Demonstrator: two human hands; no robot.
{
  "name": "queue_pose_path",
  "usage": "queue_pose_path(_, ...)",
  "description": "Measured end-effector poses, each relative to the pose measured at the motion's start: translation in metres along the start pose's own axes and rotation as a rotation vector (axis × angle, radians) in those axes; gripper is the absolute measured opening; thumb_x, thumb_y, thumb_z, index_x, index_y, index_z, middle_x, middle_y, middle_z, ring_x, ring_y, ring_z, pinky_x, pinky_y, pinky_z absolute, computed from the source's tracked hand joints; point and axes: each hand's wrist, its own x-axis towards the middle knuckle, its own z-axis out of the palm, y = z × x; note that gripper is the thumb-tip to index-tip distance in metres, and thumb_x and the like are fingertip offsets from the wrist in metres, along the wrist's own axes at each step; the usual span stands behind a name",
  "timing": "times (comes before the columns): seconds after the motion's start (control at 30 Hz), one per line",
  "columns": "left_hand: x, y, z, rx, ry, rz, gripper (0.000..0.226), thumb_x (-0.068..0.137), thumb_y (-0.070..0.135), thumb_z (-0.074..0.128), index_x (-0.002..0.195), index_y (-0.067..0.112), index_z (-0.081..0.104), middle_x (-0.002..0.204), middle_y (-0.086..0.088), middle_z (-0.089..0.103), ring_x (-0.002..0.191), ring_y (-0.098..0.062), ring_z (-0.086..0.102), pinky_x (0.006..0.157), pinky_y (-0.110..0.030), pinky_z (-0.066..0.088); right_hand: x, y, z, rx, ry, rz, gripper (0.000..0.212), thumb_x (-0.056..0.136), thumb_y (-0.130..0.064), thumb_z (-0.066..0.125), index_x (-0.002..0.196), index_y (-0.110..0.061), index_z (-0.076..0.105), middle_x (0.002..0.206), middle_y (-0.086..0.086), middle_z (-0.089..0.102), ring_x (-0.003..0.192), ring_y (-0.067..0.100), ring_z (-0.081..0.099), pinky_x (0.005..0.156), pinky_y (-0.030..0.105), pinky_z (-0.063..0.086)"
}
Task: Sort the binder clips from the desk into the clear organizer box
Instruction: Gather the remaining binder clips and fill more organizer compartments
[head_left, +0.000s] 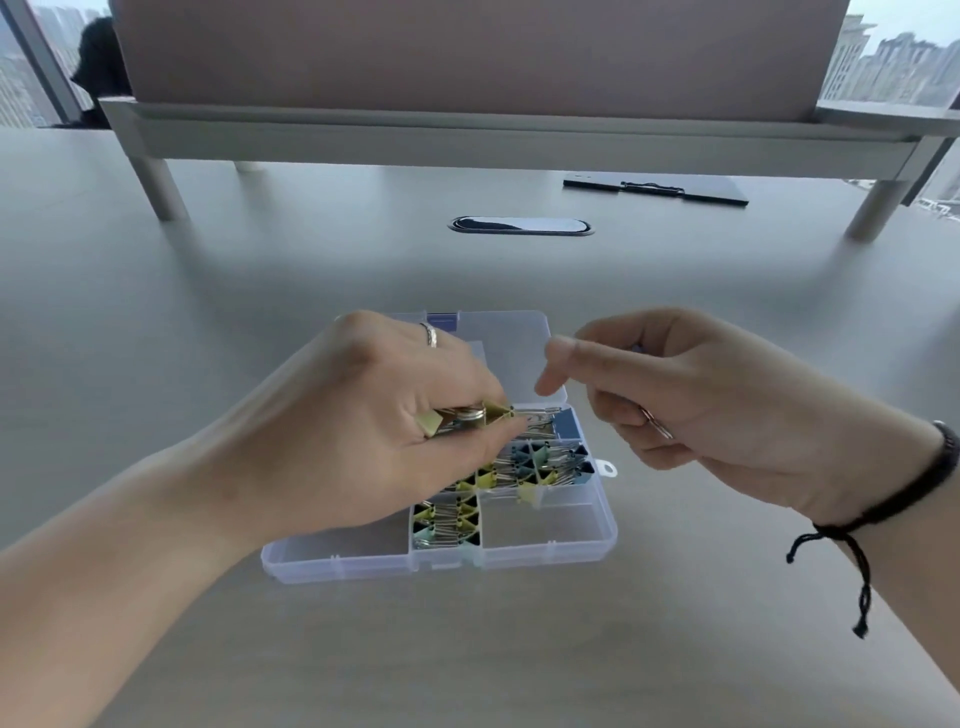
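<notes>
A clear plastic organizer box (550, 540) with little rooms sits on the grey tabletop (208, 312), right in front of the person. Its lid (509, 343) is flipped open at the far side.

The left hand (374, 426) hovers over the box. Its fingers are curled around a small bunch of yellow binder clips (467, 418). These clips are just above the middle rooms, where many yellow, blue and black binder clips (530, 470) already lie in a pile. A smaller front room holds more clips (447, 522).

The right hand (691, 395) is beside the box, off its right edge. Its fingers are curled, and a silver wire loop (657, 427) pokes out from them, so it seems to hold a clip too.

The left hand is nearer the rooms. I think its clips only need to go straight down. The rooms at the front left and front right look bare.
</notes>
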Motion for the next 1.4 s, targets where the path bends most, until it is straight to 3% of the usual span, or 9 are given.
queue_pose_path(0.13,0.001,0.0,-0.001,-0.013,-0.022,0.049,0.016,0.085,0.03,0.073,0.089,0.016,0.079,0.06,0.016,0.05,0.054,0.004,0.044,0.054,-0.013,0.035,-0.004,-0.004,-0.001,-0.144,-0.139,-0.095,0.042,0.071,-0.059,0.068,0.089,-0.022,0.078,0.055,0.0,0.03,0.053,0.023,0.021,0.046,0.025,0.023)
queue_pose_path(0.3,0.001,0.0,-0.002,-0.022,-0.054,0.06,0.016,0.087,0.032,0.071,0.093,0.019,0.08,0.063,0.02,0.046,0.054,0.001,0.044,0.051,-0.021,0.039,-0.008,-0.006,-0.001,-0.342,-0.139,-0.125,0.038,0.065,-0.061,0.063,0.082,-0.03,0.077,0.052,0.004,0.038,0.048,0.019,0.029,0.048,0.027,0.023)
queue_pose_path(0.5,-0.001,-0.003,-0.004,-0.073,-0.165,-0.035,0.04,0.067,0.059,0.078,0.097,0.032,0.078,0.064,0.028,0.052,0.058,0.008,0.052,0.055,-0.007,0.035,-0.01,-0.006,0.0,-0.494,-0.17,-0.054,0.016,0.077,-0.047,0.069,0.082,-0.033,0.075,0.054,-0.001,0.044,0.041,0.01,0.034,0.04,0.018,0.029)
queue_pose_path(0.63,-0.004,-0.006,-0.009,-0.166,-0.23,-0.191,0.058,0.052,0.078,0.073,0.096,0.04,0.076,0.06,0.006,0.059,0.049,-0.013,0.059,0.042,-0.02,0.044,-0.015,-0.006,0.001,-0.645,-0.184,-0.04,0.021,0.076,-0.055,0.062,0.086,-0.038,0.07,0.054,0.002,0.044,0.042,0.011,0.033,0.042,0.02,0.027)
queue_pose_path(0.77,-0.001,-0.009,-0.009,-0.12,-0.18,-0.141,0.044,0.072,0.071,0.063,0.089,0.033,0.077,0.05,0.005,0.051,0.045,-0.012,0.051,0.046,-0.013,0.034,-0.02,-0.008,0.002,-0.736,-0.169,-0.054,0.02,0.077,-0.057,0.061,0.086,-0.041,0.068,0.06,0.006,0.053,0.042,0.01,0.035,0.041,0.017,0.027)
queue_pose_path(0.9,-0.001,-0.01,-0.008,-0.095,-0.171,-0.145,0.036,0.083,0.065,0.059,0.09,0.033,0.076,0.05,0.005,0.057,0.045,-0.014,0.056,0.047,-0.018,0.038,-0.022,-0.011,0.003,-0.789,-0.168,-0.044,0.019,0.075,-0.058,0.06,0.086,-0.044,0.066,0.056,-0.005,0.057,0.042,0.006,0.038,0.041,0.016,0.03)
queue_pose_path(1.13,0.001,-0.008,-0.005,-0.045,-0.131,-0.097,0.036,0.086,0.059,0.06,0.087,0.028,0.078,0.055,0.008,0.061,0.05,-0.012,0.056,0.048,-0.028,0.044,-0.023,-0.012,0.008,-0.779,-0.195,-0.029,0.02,0.074,-0.056,0.065,0.087,-0.043,0.07,0.051,-0.025,0.056,0.043,0.003,0.046,0.043,0.012,0.035)
queue_pose_path(1.27,0.0,-0.006,-0.002,-0.035,-0.112,-0.073,0.029,0.086,0.051,0.065,0.087,0.025,0.079,0.061,0.014,0.065,0.053,-0.006,0.058,0.049,-0.021,0.043,-0.019,-0.011,0.008,-0.733,-0.088,-0.122,0.028,0.07,-0.064,0.063,0.086,-0.042,0.071,0.058,-0.006,0.055,0.042,0.006,0.038,0.044,0.019,0.032)
queue_pose_path(1.4,-0.002,-0.001,0.005,-0.171,-0.061,-0.133,0.012,0.081,0.03,0.072,0.082,0.02,0.078,0.054,0.034,0.052,0.055,0.018,0.052,0.055,0.002,0.034,-0.009,-0.004,0.017,-0.263,0.081,-0.169,0.031,0.086,-0.053,0.059,0.083,-0.026,0.074,0.061,0.013,0.046,0.045,0.016,0.038,0.045,0.026,0.032)
